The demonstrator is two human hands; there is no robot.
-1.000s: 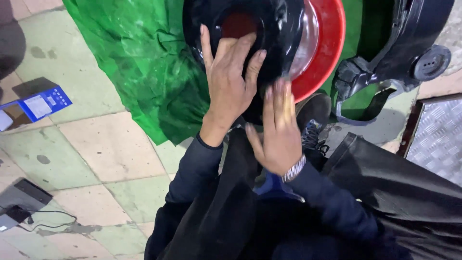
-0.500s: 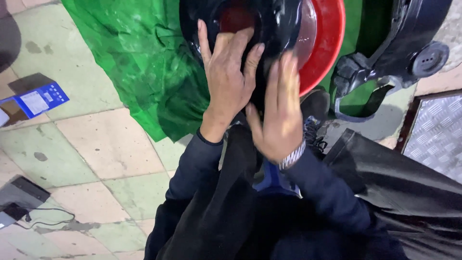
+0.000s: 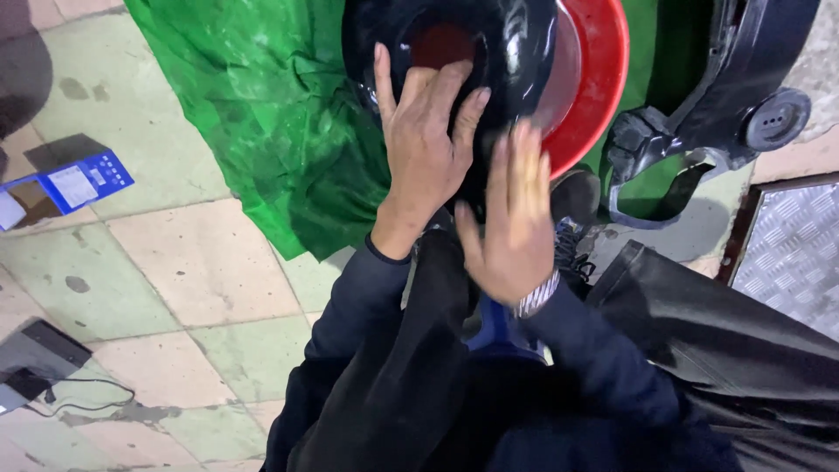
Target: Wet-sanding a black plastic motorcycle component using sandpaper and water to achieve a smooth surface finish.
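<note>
The black bowl [image 3: 472,52], at 12 o'clock over the red basin [image 3: 594,79], was pressed under the flat left hand [image 3: 424,149]; the right hand [image 3: 511,218], open and blurred, gripped nothing; wiping appeared unfinished.

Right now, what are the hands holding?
The left hand lies flat on the glossy black round part, fingers spread; the blurred right hand presses its edge. Neither closes around it.

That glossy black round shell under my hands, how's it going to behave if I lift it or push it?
The black shell looks rigid: it keeps its curved form under the left hand pressed flat on it. Its shiny surface suggests a slippery grip. Being rounded and resting against the red basin, it may rock or slide if pushed. The right hand is blurred beside it.
</note>
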